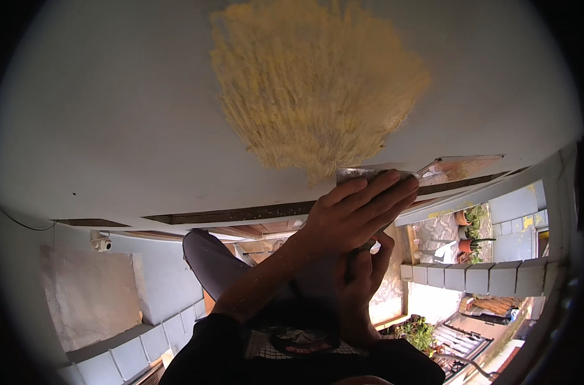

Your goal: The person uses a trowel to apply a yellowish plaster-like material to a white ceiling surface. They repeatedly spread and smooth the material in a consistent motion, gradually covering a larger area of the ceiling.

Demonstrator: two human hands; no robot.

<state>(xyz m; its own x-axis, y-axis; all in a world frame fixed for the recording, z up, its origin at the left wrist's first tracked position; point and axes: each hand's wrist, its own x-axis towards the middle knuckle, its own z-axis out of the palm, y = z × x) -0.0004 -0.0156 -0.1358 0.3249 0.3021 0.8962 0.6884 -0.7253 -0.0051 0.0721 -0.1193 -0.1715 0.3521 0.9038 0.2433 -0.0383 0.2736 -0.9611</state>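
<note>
In front of me is a white surface [131, 128] with a broad, streaky patch of yellow filler [324, 83] that narrows toward me. At its near tip, the metal blade [351, 172] of a scraper meets the surface. My left hand [362, 208] lies across the blade with its fingers stretched out flat. Below it, my right hand [367, 266] is closed around what looks like the scraper's handle, mostly hidden by my fingers. Just right of my left fingertips is a flat metal plate [459, 169] with yellowish smears; whether it joins the scraper I cannot tell.
A long dark slot [234, 213] runs along the surface's near side. My bent knee [210, 253] is under it. At the left are a small white camera [101, 242] and a wall with a bare plaster patch [90, 295]. Potted plants [466, 245] and a tiled ledge [475, 278] lie to the right.
</note>
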